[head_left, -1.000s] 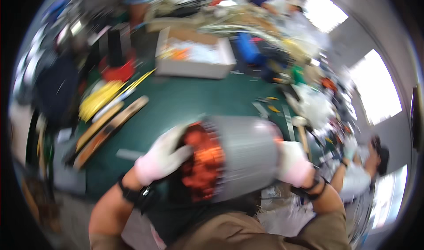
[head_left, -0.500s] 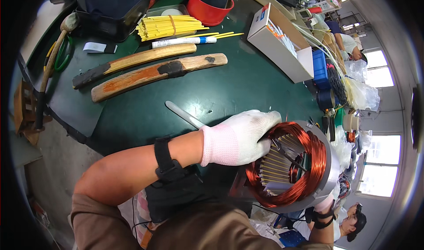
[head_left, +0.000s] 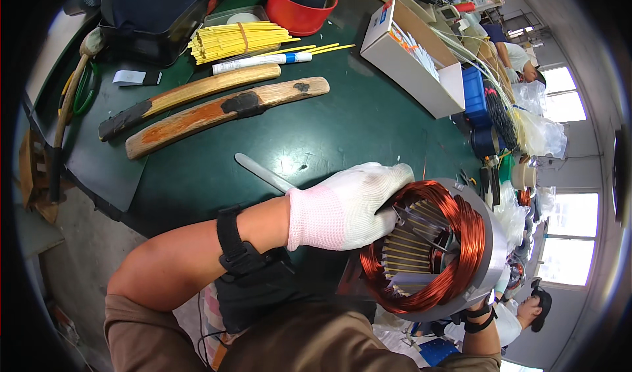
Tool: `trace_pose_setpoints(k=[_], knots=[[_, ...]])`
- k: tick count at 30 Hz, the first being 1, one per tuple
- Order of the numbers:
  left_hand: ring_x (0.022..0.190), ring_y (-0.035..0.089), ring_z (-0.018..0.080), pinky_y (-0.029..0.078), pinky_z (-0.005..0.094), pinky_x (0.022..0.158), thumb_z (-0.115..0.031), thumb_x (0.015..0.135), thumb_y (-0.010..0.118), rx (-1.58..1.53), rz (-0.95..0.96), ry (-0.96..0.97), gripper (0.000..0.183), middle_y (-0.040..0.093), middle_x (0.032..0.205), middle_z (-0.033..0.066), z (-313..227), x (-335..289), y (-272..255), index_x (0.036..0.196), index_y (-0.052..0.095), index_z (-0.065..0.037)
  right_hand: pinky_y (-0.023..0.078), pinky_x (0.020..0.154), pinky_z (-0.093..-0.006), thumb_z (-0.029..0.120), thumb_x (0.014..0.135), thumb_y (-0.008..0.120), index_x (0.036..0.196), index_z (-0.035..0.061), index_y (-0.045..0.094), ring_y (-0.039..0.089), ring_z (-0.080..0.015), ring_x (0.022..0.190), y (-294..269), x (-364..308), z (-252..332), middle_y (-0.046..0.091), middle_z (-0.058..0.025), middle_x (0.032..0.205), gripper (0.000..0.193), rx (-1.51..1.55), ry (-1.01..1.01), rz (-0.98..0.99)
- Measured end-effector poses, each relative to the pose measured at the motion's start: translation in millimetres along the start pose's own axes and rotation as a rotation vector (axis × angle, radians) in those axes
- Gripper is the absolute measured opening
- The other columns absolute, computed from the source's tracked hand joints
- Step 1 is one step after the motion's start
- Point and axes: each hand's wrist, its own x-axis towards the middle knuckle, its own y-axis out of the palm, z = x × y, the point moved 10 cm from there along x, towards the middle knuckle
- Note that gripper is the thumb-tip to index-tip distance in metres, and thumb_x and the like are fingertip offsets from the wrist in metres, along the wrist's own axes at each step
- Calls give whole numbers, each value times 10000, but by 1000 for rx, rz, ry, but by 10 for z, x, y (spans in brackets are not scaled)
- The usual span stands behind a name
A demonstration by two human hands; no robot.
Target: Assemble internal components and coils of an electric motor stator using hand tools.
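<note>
The left hand [head_left: 349,207], in a white knit glove, lies curled over the near rim of the motor stator [head_left: 428,247], fingers closed against its copper winding (a ring of reddish wire around slotted steel). Beyond that grip a flat grey strip [head_left: 263,173] lies on the green table [head_left: 368,122]. Right of the stator, the right hand [head_left: 477,306] is mostly hidden; it seems to support the housing, but I cannot tell its grip.

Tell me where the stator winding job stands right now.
Done: copper coils already sit wound in the stator, forming a full ring at the end. In hand: the gloved left hand presses on the coil ring. Untouched: the flat tool and two wooden sticks lie on the green table.
</note>
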Motion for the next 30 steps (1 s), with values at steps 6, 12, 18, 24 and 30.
trace_pose_setpoints(k=[6, 12, 18, 24, 30], knots=[[1079, 588, 435, 496, 487, 971, -83, 864, 630, -5, -16, 4, 461, 600, 1100, 252, 19, 6, -5, 1298, 513, 19, 542, 721, -401, 165, 805, 772, 1071, 36, 713, 698, -352, 824, -24, -109, -63, 718, -127, 917, 301, 66, -19, 55], [1094, 602, 436, 498, 485, 989, -75, 867, 630, 8, -4, -15, 479, 609, 1148, 253, 19, -49, 11, 1320, 521, 33, 539, 696, -406, 163, 798, 768, 1045, 40, 718, 691, -362, 789, -69, -226, -106, 711, -129, 880, 280, 142, -38, 93], [1266, 586, 407, 460, 435, 1099, -98, 885, 634, 121, 53, -27, 613, 591, 1339, 267, -74, -12, -27, 1451, 460, 58, 537, 671, -412, 162, 791, 763, 1018, 45, 722, 685, -373, 754, -73, 275, 134, 703, -132, 844, 258, 283, 61, -34], [1288, 592, 311, 426, 402, 1134, 16, 812, 589, -90, -30, -157, 658, 604, 1394, 209, 181, -332, -72, 1458, 478, 70, 519, 620, -472, 277, 851, 716, 787, 61, 616, 649, -368, 684, -191, 477, 335, 624, -144, 710, 247, -71, -202, -140], [1295, 588, 321, 421, 402, 1136, -12, 842, 584, 165, 88, -306, 634, 602, 1403, 216, 25, -310, 60, 1461, 479, 71, 534, 556, -469, 439, 961, 665, 789, 48, 607, 672, -364, 613, -157, 389, -56, 620, -144, 633, 431, 1, -161, -97]])
